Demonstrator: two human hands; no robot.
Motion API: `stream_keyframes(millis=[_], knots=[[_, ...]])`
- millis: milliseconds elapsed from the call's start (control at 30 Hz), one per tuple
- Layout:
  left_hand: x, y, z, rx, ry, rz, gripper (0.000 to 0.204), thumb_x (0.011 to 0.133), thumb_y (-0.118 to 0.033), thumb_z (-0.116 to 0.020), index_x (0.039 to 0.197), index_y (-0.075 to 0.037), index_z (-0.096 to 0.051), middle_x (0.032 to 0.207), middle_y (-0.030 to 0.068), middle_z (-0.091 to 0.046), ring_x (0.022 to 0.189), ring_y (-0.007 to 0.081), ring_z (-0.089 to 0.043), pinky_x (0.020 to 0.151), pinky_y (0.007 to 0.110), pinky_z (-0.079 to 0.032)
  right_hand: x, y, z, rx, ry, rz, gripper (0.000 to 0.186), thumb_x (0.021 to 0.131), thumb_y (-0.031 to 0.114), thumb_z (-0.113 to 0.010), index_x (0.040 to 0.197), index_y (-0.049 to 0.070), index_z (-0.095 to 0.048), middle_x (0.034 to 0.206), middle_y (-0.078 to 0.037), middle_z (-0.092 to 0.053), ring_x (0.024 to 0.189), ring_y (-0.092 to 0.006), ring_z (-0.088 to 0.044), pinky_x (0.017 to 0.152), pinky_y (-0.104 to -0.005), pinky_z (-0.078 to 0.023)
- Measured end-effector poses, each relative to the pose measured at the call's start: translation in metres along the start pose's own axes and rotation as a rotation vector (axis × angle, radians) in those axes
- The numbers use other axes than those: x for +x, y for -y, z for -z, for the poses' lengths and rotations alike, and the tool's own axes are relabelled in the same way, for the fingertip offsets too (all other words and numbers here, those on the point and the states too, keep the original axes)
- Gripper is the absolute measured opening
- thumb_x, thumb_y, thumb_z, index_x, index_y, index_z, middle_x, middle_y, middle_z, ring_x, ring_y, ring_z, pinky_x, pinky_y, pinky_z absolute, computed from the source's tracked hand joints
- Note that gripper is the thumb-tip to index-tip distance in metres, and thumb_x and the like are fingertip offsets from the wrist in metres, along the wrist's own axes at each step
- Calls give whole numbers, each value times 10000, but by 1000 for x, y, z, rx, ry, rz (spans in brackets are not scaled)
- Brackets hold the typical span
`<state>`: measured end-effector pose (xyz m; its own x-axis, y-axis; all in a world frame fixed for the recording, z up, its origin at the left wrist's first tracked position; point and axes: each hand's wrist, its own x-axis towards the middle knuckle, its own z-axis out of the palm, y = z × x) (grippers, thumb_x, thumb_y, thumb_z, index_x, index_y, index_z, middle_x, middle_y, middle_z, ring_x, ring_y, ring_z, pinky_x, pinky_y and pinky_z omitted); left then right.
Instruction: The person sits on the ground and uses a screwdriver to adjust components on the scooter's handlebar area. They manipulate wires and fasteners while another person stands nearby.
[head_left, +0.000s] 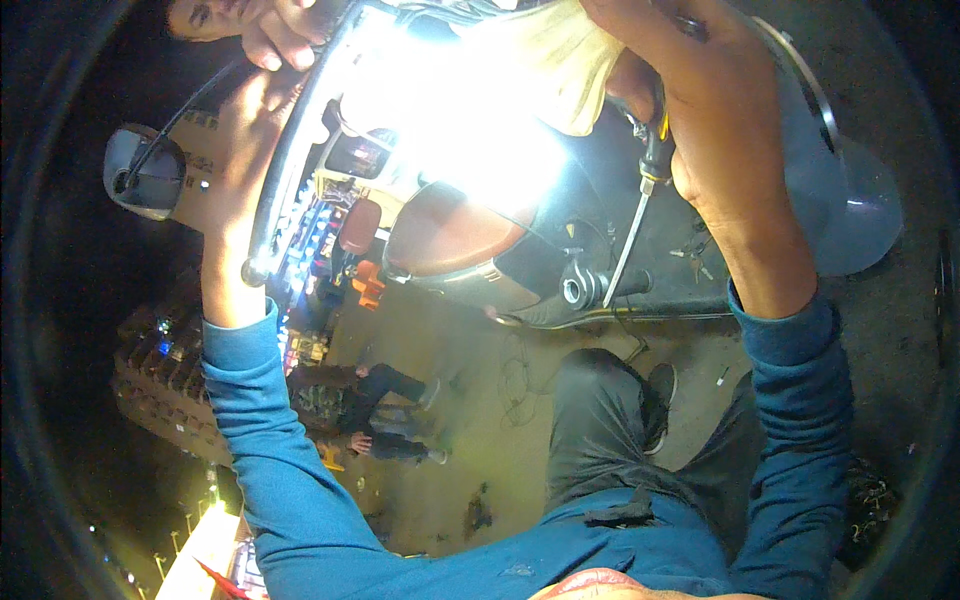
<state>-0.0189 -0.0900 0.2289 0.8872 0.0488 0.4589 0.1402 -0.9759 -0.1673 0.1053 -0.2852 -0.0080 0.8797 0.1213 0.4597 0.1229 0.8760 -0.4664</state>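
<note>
My right hand is closed round the black and yellow handle of a screwdriver, whose metal shaft slants down over the scooter's floorboard. My left hand reaches up beside a long shiny-edged panel; glare and the panel hide its fingers. Between my hands a strong white light washes out most of the scooter's front. A pale yellow, cloth-like piece lies next to my right hand. Under the light shows the scooter's reddish-brown seat.
A rear-view mirror juts out at the left. Another person's fingers are at the panel's top. A bunch of keys and a ring-shaped grey part are by the floorboard. People stand further off.
</note>
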Motion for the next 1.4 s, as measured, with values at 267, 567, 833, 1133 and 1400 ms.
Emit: stream_keyframes(millis=[267, 567, 833, 1133, 1400], knots=[[-10, 6, -5, -377, 112, -75, 354, 1024, -292, -638, 1193, 19, -646, 1009, 23, -673, 881, 71, -598, 755, 250, -481, 7, 1, -14, -94, -53, 112, 342, 882, 301, -821, 1015, -1, -728, 696, -9, -636, 543, -53, -507, 498, -220, -340], [-10, 13, -8, -143, 4, -205, 302, 1023, -269, -649, 1004, 25, -714, 853, 55, -704, 778, 93, -647, 719, 276, -541, 26, 48, 6, -433, -5, 133, 326, 897, 357, -803, 923, 50, -697, 657, 10, -590, 532, -73, -513, 472, -236, -359], [2, 12, -22, -396, 74, -55, 402, 912, -369, -747, 869, 31, -743, 740, 84, -720, 702, 146, -697, 667, 302, -555, 82, 104, 23, -643, 196, 174, 274, 937, 266, -759, 1098, 50, -711, 752, 32, -617, 557, -45, -522, 494, -202, -403], [10, 13, -27, -268, -31, -67, 396, 919, -367, -762, 779, 4, -763, 703, 100, -738, 620, 151, -712, 604, 322, -549, 137, 128, -23, -1507, 396, 250, 465, 931, 321, -743, 1277, 16, -686, 981, -86, -721, 749, -120, -626, 649, -307, -513], [2, 10, -30, -473, -10, -118, 287, 906, -255, -759, 775, 0, -758, 724, 99, -742, 594, 158, -685, 568, 283, -525, 83, 139, -24, -1626, 647, 57, 309, 921, 294, -768, 1120, 60, -730, 868, -8, -692, 734, -112, -611, 635, -309, -500]])
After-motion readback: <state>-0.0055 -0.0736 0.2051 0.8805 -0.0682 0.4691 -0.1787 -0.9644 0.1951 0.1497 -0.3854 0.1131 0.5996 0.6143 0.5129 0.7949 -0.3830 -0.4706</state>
